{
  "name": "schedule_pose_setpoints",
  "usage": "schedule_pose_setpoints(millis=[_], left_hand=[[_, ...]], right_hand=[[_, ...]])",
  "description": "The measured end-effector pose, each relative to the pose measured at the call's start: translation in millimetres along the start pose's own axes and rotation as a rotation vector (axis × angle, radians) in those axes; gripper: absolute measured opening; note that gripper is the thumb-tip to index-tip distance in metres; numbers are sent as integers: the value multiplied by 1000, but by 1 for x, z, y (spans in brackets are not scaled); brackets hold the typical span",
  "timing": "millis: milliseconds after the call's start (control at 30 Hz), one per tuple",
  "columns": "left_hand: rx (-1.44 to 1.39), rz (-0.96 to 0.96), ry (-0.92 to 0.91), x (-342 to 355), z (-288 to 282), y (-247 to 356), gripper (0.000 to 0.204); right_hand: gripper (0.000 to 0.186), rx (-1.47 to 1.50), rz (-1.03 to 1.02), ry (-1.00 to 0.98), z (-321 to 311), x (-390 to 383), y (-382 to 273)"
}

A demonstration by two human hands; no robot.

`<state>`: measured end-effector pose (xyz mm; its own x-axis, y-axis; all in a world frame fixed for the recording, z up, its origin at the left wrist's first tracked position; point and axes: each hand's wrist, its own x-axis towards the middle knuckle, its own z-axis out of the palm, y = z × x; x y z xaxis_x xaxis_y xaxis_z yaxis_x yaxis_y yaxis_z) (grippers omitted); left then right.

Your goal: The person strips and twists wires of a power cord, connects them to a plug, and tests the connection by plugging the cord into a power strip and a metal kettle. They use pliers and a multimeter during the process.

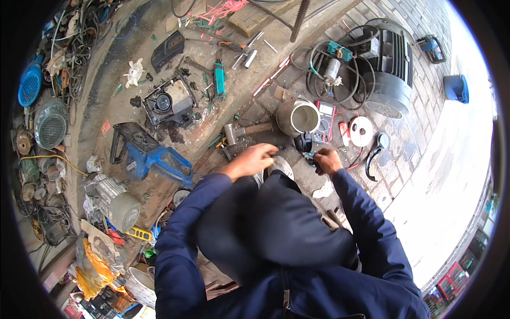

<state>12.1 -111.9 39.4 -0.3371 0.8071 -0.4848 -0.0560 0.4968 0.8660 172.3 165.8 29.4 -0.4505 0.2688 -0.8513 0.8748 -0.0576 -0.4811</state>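
Observation:
My left hand (252,161) hovers above my knees with its fingers loosely stretched to the right, and nothing shows in them. My right hand (326,161) is closed, its fingertips pinched at a small dark piece that I cannot make out. Just beyond the hands, a metal kettle-like pot (284,118) stands on the paving with a black fitting (303,142) toward me. Touching or close to its right side is a red-edged multimeter (325,121). A hammer (231,134) lies left of the pot, its wooden handle pointing toward it.
A white spool (361,131) and a black curved handle (373,159) lie to the right. Behind them stands a large electric motor (396,69) with coiled cable. On the left ledge are a blue tool frame (154,162), a dismantled engine part (170,101) and heaps of scrap.

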Motion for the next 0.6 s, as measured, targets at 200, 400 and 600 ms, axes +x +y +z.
schedule_pose_setpoints(millis=[200, 400, 600], left_hand=[[86, 166, 17, 79, 57, 1, 52], [-237, 248, -23, 106, 87, -29, 39], [-533, 208, -14, 107, 75, -20, 29]], right_hand=[[16, 36, -71, 55, 3, -12, -7], [16, 50, -66, 68, -4, -16, 6], [21, 164, -62, -55, -19, -18, -10]])
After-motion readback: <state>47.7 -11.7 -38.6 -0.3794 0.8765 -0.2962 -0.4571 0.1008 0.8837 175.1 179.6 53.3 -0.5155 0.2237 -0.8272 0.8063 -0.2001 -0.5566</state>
